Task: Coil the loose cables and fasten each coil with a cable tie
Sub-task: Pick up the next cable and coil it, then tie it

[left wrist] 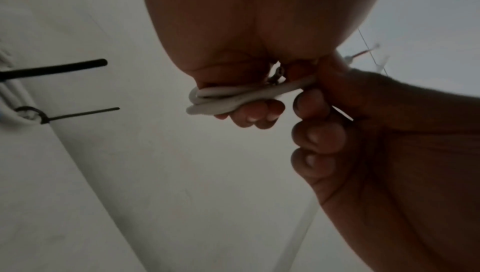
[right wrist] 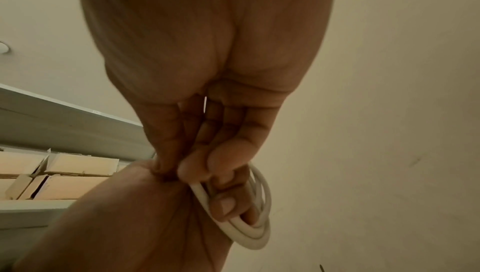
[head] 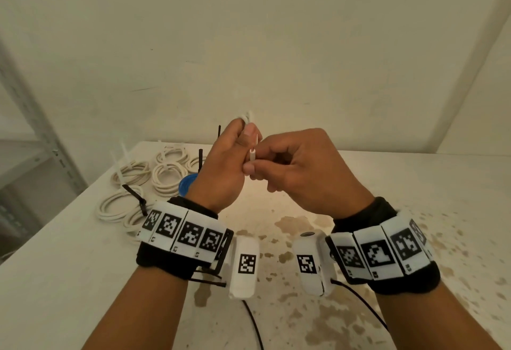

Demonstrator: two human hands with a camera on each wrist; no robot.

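Both hands are raised above the table, close together. My left hand (head: 243,134) grips a small coil of white cable (head: 245,116), which shows best in the left wrist view (left wrist: 233,95), its loops squeezed flat in the curled fingers. My right hand (head: 253,164) pinches the cable's cut end (head: 252,154) between thumb and forefinger, touching the left hand. In the right wrist view the coil (right wrist: 257,231) hangs below the right fingers (right wrist: 197,167), with a left fingertip through it. A thin white strip (head: 257,139) sticks up beside the end; I cannot tell whether it is a tie.
Several tied white coils (head: 166,172) lie at the table's back left, some with black ties (head: 137,197), beside a blue coil (head: 186,184). The white table (head: 387,184) is stained brown near me. A metal shelf (head: 36,139) stands left, and cardboard boxes (right wrist: 64,173) sit on it.
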